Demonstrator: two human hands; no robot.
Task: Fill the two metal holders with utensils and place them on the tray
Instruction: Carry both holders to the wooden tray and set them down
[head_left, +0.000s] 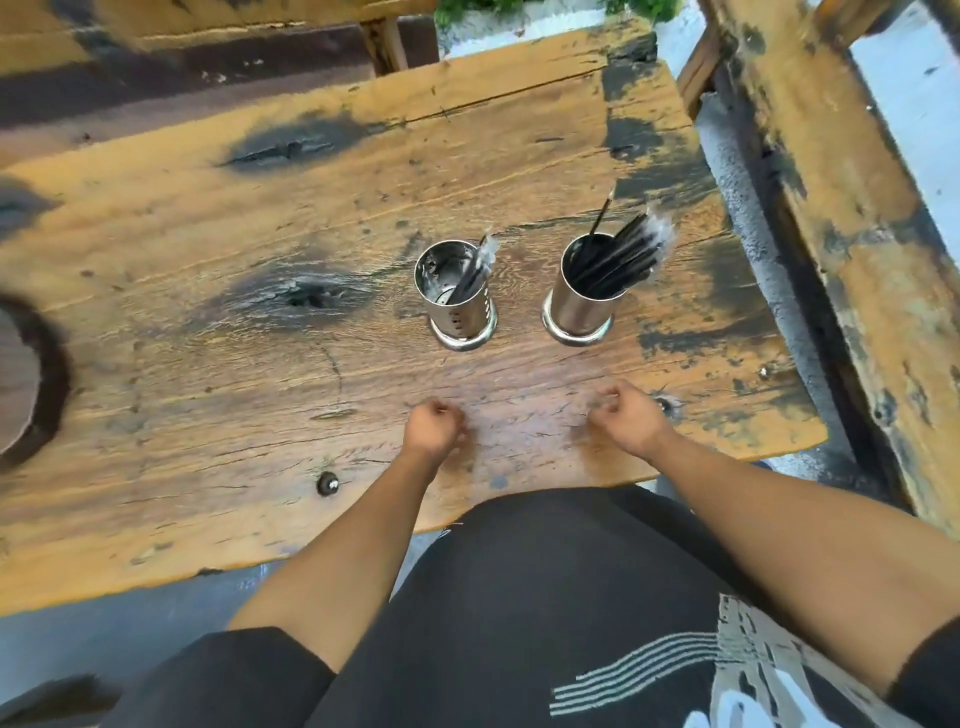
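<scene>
Two shiny metal holders stand upright, side by side, on the worn wooden table (260, 218). The left holder (460, 296) has only one or two black chopsticks with silver tips leaning in it. The right holder (584, 291) is packed with several black chopsticks (623, 254) leaning to the right. My left hand (434, 426) and my right hand (626, 413) hover over the table nearer to me than the holders, fingers curled in loose fists, holding nothing. No tray is in view.
A dark round rim (31, 384) shows at the table's left edge. A wooden bench (841, 208) runs along the right side, with a gap between it and the table. Another bench (156, 57) lies beyond the far edge.
</scene>
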